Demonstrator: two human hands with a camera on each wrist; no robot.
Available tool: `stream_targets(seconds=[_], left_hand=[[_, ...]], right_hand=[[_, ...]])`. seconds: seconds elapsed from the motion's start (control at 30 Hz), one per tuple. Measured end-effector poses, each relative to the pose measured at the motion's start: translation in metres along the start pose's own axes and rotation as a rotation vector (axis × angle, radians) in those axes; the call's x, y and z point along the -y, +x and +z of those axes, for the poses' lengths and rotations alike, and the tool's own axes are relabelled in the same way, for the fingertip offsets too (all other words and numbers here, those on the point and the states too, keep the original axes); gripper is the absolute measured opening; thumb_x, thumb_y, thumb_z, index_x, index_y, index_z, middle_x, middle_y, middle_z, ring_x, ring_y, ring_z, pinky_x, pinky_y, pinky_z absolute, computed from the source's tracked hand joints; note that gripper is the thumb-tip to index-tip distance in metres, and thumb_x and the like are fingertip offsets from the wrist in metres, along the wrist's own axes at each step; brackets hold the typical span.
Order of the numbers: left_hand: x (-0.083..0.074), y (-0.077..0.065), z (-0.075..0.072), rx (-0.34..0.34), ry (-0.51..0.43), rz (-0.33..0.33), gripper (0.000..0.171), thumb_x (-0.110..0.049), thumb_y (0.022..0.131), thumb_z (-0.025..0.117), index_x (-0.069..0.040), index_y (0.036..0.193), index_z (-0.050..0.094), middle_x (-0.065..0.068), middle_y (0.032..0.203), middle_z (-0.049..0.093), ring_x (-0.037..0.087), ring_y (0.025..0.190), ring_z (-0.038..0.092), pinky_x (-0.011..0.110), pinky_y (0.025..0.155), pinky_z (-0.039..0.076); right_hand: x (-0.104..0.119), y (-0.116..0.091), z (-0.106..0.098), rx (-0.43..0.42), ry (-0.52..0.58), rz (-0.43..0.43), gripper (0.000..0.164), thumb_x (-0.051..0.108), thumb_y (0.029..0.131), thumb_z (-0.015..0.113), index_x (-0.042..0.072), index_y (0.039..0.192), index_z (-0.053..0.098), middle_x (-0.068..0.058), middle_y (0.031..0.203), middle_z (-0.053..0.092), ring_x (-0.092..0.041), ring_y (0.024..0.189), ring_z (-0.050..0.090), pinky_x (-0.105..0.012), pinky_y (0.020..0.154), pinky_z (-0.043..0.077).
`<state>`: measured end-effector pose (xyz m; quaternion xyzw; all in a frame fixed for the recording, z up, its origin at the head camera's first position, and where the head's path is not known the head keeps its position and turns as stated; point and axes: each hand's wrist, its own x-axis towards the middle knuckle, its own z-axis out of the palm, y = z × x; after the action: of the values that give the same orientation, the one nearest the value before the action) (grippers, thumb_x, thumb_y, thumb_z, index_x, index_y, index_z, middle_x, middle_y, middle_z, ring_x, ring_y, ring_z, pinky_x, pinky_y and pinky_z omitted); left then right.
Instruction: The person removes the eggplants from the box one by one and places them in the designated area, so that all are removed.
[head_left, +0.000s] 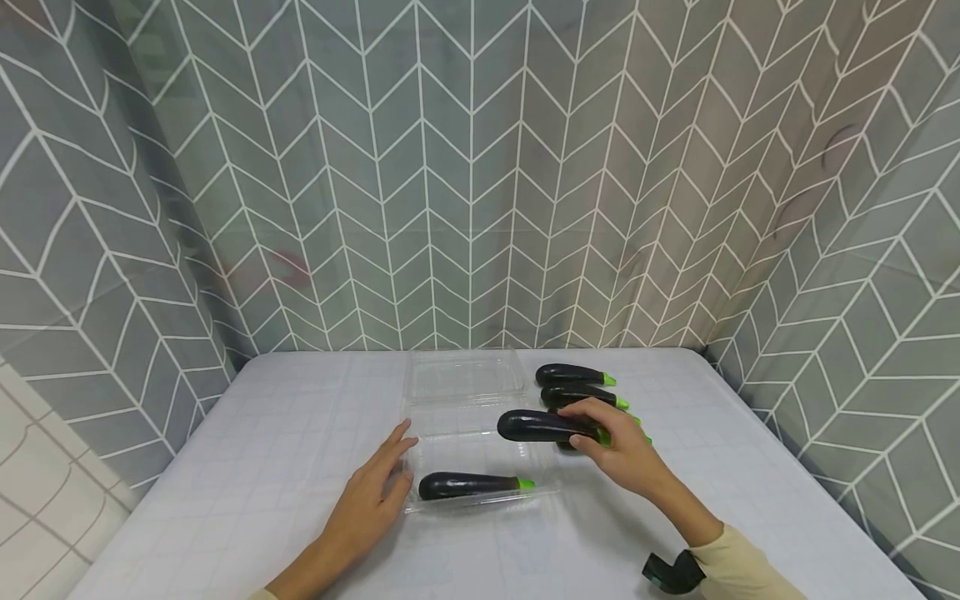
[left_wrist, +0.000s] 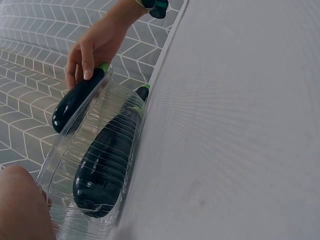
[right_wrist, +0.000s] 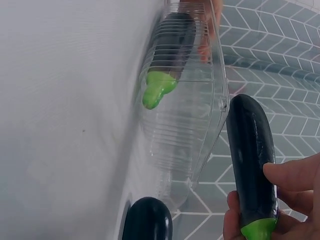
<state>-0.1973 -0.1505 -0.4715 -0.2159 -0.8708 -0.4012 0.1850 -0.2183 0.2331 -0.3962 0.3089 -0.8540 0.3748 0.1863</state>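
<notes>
My right hand (head_left: 624,450) pinches a dark eggplant (head_left: 528,426) near its green stem end, with thumb on one side and fingers on the other. The held eggplant is raised at the right side of a clear plastic clamshell container (head_left: 472,454), its round end pointing left over it. Inside the container, along the near wall, lies another eggplant (head_left: 467,485), green stem to the right. My left hand (head_left: 366,498) rests at the container's left edge, fingers extended. Through the ribbed plastic, the left wrist view shows the eggplant inside (left_wrist: 102,167).
The container's lid (head_left: 465,377) lies folded back toward the curtain (head_left: 472,208). To the right are more eggplants (head_left: 572,375) in a row, the nearest partly hidden behind my right hand. A dark band (head_left: 672,573) is at the right sleeve. White cloth (head_left: 300,417) covers the table.
</notes>
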Motion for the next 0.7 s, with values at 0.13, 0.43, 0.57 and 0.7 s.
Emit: stream_targets(seconds=[0.13, 0.43, 0.57, 0.7], left_hand=[[0.0, 0.0, 0.0, -0.002, -0.001, 0.004, 0.048, -0.006, 0.098, 0.064, -0.008, 0.145, 0.058, -0.006, 0.165, 0.035, 0.025, 0.119, 0.067, 0.049, 0.102, 0.052], [0.0, 0.0, 0.0, 0.001, 0.012, 0.002, 0.048, -0.006, 0.098, 0.064, -0.007, 0.145, 0.058, -0.006, 0.165, 0.035, 0.024, 0.121, 0.066, 0.049, 0.103, 0.051], [0.0, 0.0, 0.0, 0.001, 0.011, -0.002, 0.048, -0.006, 0.098, 0.064, -0.007, 0.145, 0.058, -0.006, 0.165, 0.035, 0.024, 0.122, 0.065, 0.048, 0.103, 0.051], [0.0, 0.0, 0.001, 0.0, 0.014, -0.007, 0.048, -0.005, 0.097, 0.065, -0.007, 0.145, 0.059, -0.006, 0.165, 0.036, 0.024, 0.123, 0.064, 0.048, 0.104, 0.05]], right_hand=[[-0.001, -0.004, -0.004, 0.0, 0.002, 0.032, 0.037, -0.004, 0.09, 0.076, 0.013, 0.121, 0.072, 0.003, 0.12, 0.07, -0.018, 0.106, 0.065, -0.031, 0.086, 0.054], [-0.006, -0.013, -0.015, -0.003, 0.0, 0.05, 0.037, -0.004, 0.09, 0.076, 0.013, 0.122, 0.072, 0.002, 0.119, 0.07, -0.018, 0.107, 0.064, -0.025, 0.087, 0.053], [-0.01, -0.017, -0.02, -0.008, 0.004, 0.056, 0.038, -0.005, 0.089, 0.077, 0.014, 0.121, 0.072, 0.003, 0.119, 0.07, -0.016, 0.107, 0.064, -0.023, 0.087, 0.052], [-0.015, -0.021, -0.024, -0.01, 0.006, 0.064, 0.038, -0.006, 0.089, 0.077, 0.014, 0.121, 0.072, 0.003, 0.119, 0.07, -0.015, 0.107, 0.065, -0.022, 0.086, 0.052]])
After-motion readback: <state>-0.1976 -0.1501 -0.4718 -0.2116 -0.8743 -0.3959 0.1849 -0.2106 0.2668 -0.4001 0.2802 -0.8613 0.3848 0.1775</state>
